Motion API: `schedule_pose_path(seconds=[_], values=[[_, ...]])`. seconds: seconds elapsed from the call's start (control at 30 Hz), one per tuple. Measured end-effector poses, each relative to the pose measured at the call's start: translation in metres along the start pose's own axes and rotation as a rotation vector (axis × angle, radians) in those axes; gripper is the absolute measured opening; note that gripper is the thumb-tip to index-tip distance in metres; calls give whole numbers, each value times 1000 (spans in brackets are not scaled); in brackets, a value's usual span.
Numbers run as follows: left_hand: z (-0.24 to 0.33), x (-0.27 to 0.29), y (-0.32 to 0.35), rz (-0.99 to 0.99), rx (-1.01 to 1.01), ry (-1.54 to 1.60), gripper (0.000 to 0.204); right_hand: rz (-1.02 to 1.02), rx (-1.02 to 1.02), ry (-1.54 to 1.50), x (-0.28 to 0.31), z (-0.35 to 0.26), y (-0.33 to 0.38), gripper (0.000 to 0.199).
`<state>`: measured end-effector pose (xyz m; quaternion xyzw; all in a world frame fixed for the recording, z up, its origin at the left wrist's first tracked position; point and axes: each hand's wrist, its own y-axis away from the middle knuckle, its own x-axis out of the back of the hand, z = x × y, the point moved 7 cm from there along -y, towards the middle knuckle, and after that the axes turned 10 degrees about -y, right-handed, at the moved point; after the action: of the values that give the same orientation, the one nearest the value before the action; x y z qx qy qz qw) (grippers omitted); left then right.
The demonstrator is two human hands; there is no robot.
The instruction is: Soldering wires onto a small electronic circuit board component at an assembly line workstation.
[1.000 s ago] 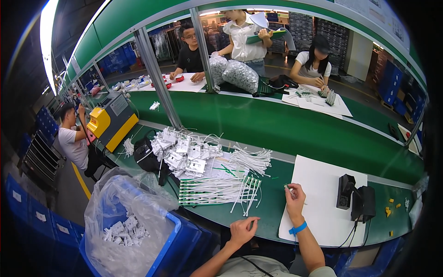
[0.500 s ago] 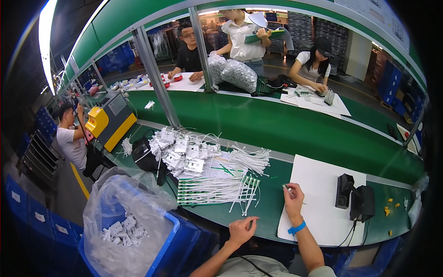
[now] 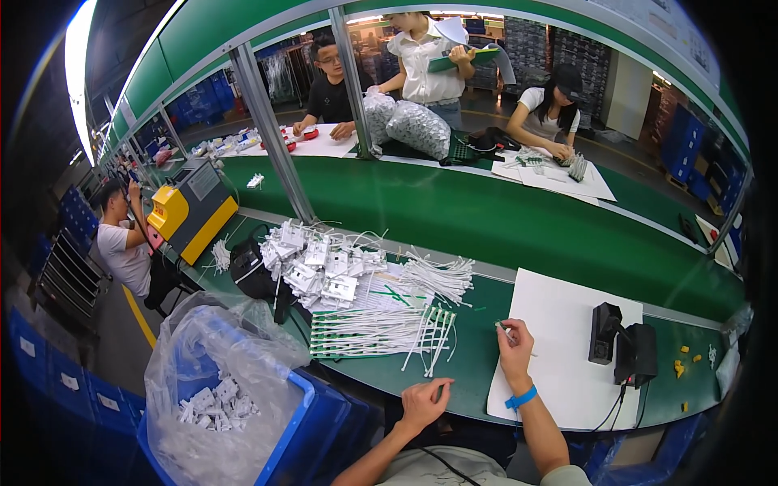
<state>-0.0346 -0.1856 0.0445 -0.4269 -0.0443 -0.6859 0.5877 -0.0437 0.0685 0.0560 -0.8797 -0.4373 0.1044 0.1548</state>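
Note:
My right hand (image 3: pixel 515 350), a blue band round its wrist, is raised over the left edge of a white sheet (image 3: pixel 559 389). Its fingertips pinch a small green-tipped white wire (image 3: pixel 499 325), mostly hidden by the fingers. My left hand (image 3: pixel 423 404) rests at the table's front edge, fingers loosely bent, thumb apart, with nothing visible in it. Beyond it lie white wires with green ends in rows (image 3: pixel 365 334), a few crossing loosely on the right. Behind these are a second bundle of white wires (image 3: pixel 439 277) and a heap of white plastic housings (image 3: pixel 320 263).
A blue bin (image 3: pixel 301 413) lined with clear plastic holds white parts at lower left. A black device (image 3: pixel 635 356) stands on the sheet, with yellow pieces (image 3: pixel 679 369) to its right. A yellow-black machine (image 3: pixel 193 212) sits far left. Several people work around the green line (image 3: pixel 421 206).
Both of my hands hold almost the same place and pose. The view has shifted very slightly, and the standing person across the line has moved a little.

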Motion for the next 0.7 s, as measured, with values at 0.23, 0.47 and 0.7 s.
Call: schedule_pose_path(seconds=[0.23, 0.47, 0.7], values=[[-1, -1, 1, 4, -2, -2, 10, -21, 2, 9, -1, 3, 0, 10], [0, -2, 1, 8, -12, -2, 11, -26, -12, -2, -1, 3, 0, 11], [2, 2, -1, 9, -10, -4, 11, -49, -29, -3, -4, 4, 0, 12]])
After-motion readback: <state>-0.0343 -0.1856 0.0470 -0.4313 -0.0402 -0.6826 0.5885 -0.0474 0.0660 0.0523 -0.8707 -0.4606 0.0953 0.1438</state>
